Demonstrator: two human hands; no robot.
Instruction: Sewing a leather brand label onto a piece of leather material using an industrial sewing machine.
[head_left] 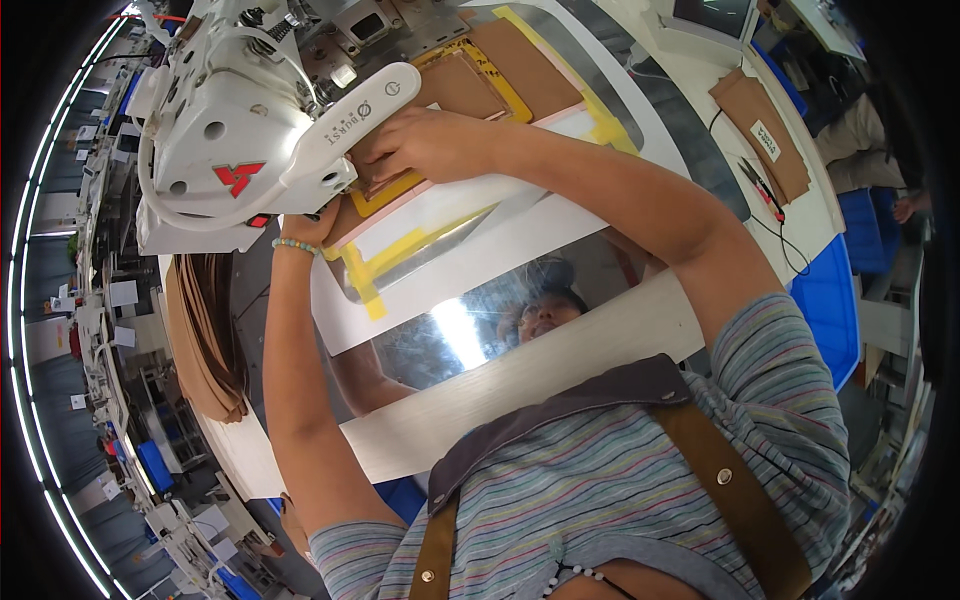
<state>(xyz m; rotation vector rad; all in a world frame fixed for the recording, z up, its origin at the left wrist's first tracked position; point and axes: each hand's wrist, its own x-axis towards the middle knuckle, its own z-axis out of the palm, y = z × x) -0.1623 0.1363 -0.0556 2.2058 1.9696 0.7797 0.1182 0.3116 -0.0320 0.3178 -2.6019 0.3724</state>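
My right hand (430, 148) reaches in over a brown flat panel (525, 65), with its fingers bent and bunched beside the head of a white sewing machine (225, 120). Whatever lies under those fingertips is hidden. On the panel lies a yellow rectangular frame (390, 194). My left hand (312, 228) is at the panel's near left edge, its fingers mostly hidden behind the machine head. A long white lever (360, 108) slants between the machine and my right hand. Beneath the panel, a white sheet (440, 288) carries strips of yellow tape (366, 282).
A shiny plate (410, 345) reflects light at the table's near edge. Stacked brown strips (205, 340) hang at left. On the right lie labelled brown pieces (785, 165), red-handled snips (768, 195) and a cable, beside a blue bin (825, 310). Another person (865, 150) is farther right.
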